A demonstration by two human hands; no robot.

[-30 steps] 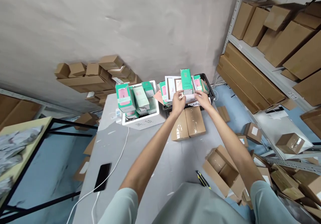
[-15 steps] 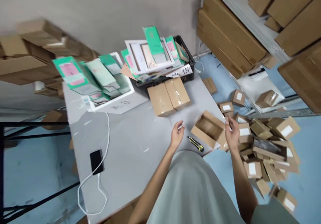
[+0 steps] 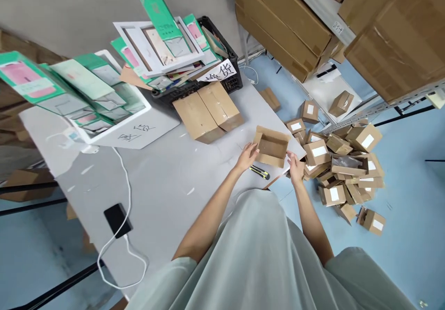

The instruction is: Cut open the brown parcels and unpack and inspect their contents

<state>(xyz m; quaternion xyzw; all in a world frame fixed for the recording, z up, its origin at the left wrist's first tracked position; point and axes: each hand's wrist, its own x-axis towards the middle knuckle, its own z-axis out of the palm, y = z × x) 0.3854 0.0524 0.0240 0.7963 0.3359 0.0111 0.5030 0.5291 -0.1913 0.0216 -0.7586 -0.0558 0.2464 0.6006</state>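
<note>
Open box handled between two hands. The table (image 3: 167, 199), gray, runs from the left of the frame to right of center, its near right corner close to the box. A pile (image 3: 347, 161) of cartons lies on the blue floor at right. The white bin (image 3: 89, 139), upper left, and the black crate (image 3: 235, 82), upper center, hold green-and-pink packs. A pair of cartons (image 3: 208, 110) stands against the crate, well clear of the work.

The box (image 3: 273, 148), right of center, is open-topped with nothing seen inside; whether it rests fully on the table or is slightly raised cannot be told. The left hand (image 3: 247, 157) meets its left wall, fingers loosely spread; the right hand (image 3: 295, 167) is at its lower right corner, thumb and fingers close together. Whether either hand is clamped on the cardboard cannot be told.

For good handling, even and light pressure on opposite walls seems best — such thin board would likely bow if squeezed on one side. Firm support on the right matters most, as the table edge is near. The knife (image 3: 260, 172), just below the box and beside the left hand, calls for care — its blade state is unclear, so fingers should stay off that end.
</note>
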